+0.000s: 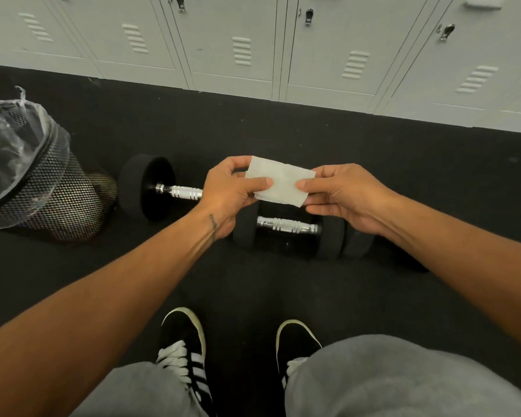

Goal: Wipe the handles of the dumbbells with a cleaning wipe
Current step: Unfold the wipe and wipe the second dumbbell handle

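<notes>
A folded white cleaning wipe [280, 183] is held flat between both hands above the floor. My left hand [229, 194] pinches its left edge and my right hand [343, 197] pinches its right edge. Two black dumbbells with chrome handles lie on the floor below. The far dumbbell [151, 188] lies to the left, its handle [181, 192] partly behind my left hand. The near dumbbell [331, 236] lies under my hands, its handle [286, 225] in plain sight. The wipe touches neither handle.
A black mesh waste bin [39, 188] with a clear liner stands at the left, close to the far dumbbell. Grey lockers [253, 46] line the back. The floor [403, 152] is black rubber. My shoes [187, 350] and grey trousers sit at the bottom.
</notes>
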Demonstrator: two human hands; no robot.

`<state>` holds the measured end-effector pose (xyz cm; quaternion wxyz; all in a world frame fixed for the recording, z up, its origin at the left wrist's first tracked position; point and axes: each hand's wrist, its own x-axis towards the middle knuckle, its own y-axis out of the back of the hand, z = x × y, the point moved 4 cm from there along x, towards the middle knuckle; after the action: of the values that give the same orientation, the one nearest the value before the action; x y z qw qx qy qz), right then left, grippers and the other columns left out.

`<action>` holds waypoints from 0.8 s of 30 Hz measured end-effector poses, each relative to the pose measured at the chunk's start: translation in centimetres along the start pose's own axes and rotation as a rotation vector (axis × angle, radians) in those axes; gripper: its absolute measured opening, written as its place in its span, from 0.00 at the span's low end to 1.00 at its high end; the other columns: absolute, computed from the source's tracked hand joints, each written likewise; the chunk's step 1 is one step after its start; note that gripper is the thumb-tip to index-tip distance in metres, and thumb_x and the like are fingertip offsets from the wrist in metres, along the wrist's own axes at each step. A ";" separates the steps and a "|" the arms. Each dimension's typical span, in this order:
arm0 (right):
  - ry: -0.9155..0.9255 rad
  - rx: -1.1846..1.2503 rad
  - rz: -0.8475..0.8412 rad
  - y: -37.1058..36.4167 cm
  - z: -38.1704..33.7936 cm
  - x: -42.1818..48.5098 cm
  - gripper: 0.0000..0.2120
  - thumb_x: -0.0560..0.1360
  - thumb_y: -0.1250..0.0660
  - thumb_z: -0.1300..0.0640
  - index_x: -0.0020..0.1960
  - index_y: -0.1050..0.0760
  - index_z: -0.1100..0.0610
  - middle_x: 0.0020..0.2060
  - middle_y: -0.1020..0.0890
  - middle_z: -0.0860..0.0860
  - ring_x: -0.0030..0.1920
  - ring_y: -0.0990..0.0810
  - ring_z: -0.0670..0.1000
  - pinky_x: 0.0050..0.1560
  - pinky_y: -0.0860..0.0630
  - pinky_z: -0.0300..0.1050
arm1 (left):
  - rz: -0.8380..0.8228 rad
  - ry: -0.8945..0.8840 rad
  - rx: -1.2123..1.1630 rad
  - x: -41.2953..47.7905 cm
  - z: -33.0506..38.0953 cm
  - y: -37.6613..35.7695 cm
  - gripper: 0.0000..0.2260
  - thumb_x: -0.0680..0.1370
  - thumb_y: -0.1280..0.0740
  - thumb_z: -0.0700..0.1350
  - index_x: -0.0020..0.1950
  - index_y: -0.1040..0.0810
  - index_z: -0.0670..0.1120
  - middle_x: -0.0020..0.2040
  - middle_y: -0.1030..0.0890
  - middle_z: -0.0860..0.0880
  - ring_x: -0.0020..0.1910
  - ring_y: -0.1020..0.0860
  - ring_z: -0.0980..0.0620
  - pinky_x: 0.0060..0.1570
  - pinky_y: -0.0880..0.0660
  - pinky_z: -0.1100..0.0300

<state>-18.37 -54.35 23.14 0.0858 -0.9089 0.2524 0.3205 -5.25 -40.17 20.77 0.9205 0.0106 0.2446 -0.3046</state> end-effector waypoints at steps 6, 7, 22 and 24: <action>0.019 0.173 0.090 -0.4 1.2 0.9 0.09 0.74 0.26 0.61 0.54 0.17 0.59 0.43 0.13 0.54 0.37 0.16 0.46 0.39 0.18 0.39 | 0.138 -0.427 0.461 -1.2 -1.4 -2.0 0.25 0.73 0.25 0.37 0.68 0.26 0.52 0.47 0.14 0.53 0.45 0.16 0.58 0.53 0.19 0.56; 0.025 0.196 0.088 -0.5 1.3 0.9 0.08 0.75 0.26 0.61 0.53 0.17 0.59 0.42 0.13 0.53 0.37 0.16 0.45 0.40 0.19 0.39 | 0.147 -0.480 0.512 -1.7 -1.4 -2.5 0.28 0.75 0.26 0.37 0.72 0.29 0.52 0.50 0.14 0.54 0.44 0.17 0.61 0.51 0.20 0.63; 0.083 0.227 0.078 -1.4 6.5 3.8 0.10 0.78 0.30 0.60 0.59 0.18 0.56 0.50 0.13 0.51 0.51 0.14 0.49 0.49 0.17 0.45 | -0.048 -0.598 0.900 -1.0 -6.1 -2.3 0.47 0.78 0.34 0.34 0.80 0.66 0.56 0.67 0.20 0.48 0.59 0.19 0.55 0.59 0.22 0.60; 0.067 0.219 0.137 -1.3 8.0 5.0 0.08 0.78 0.30 0.62 0.55 0.17 0.55 0.49 0.13 0.52 0.50 0.14 0.49 0.48 0.17 0.43 | -0.032 -0.548 0.949 -0.1 -7.0 -0.7 0.45 0.78 0.37 0.33 0.81 0.64 0.55 0.69 0.22 0.49 0.65 0.22 0.54 0.63 0.24 0.56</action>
<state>-18.67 -52.68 13.74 0.1539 -0.8850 0.3501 0.2655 -8.81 -39.49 14.76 0.8399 0.3410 -0.1683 -0.3871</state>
